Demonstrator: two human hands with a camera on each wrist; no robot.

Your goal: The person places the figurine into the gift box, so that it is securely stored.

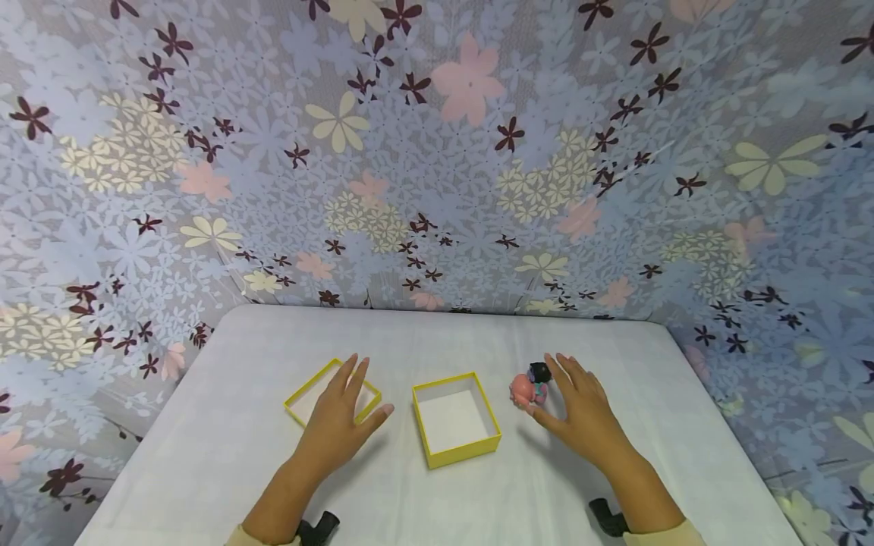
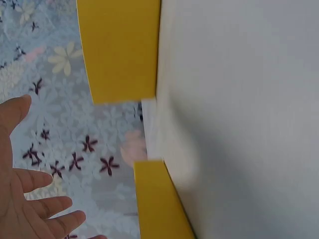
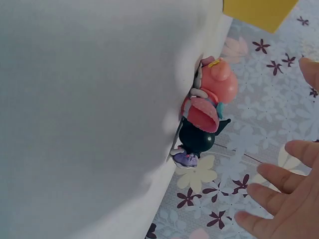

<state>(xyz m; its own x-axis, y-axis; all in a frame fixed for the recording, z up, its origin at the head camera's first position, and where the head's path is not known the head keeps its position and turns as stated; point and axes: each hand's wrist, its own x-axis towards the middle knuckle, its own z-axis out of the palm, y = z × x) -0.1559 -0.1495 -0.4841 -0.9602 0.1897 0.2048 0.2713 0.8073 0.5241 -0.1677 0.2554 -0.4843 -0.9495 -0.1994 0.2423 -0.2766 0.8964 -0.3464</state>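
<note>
In the head view an open square box [image 1: 456, 418] with yellow sides and a white inside stands mid-table. Left of it lies a shallower yellow-edged box part [image 1: 305, 391], partly hidden by my left hand [image 1: 334, 428], which hovers with spread fingers and holds nothing. Small figures [image 1: 524, 388], pink and black, lie right of the box, beside the thumb of my right hand [image 1: 589, 421]. That hand is spread and grips nothing. The right wrist view shows a pink-headed figure [image 3: 219, 82] and a black-headed one [image 3: 197, 137] close together, apart from the fingers.
A white cloth [image 1: 382, 500] covers the table. Behind and beside it hangs flowered fabric [image 1: 437, 189]. Black straps with dark devices sit at both wrists. Yellow box sides [image 2: 119, 50] show near the left hand in the left wrist view.
</note>
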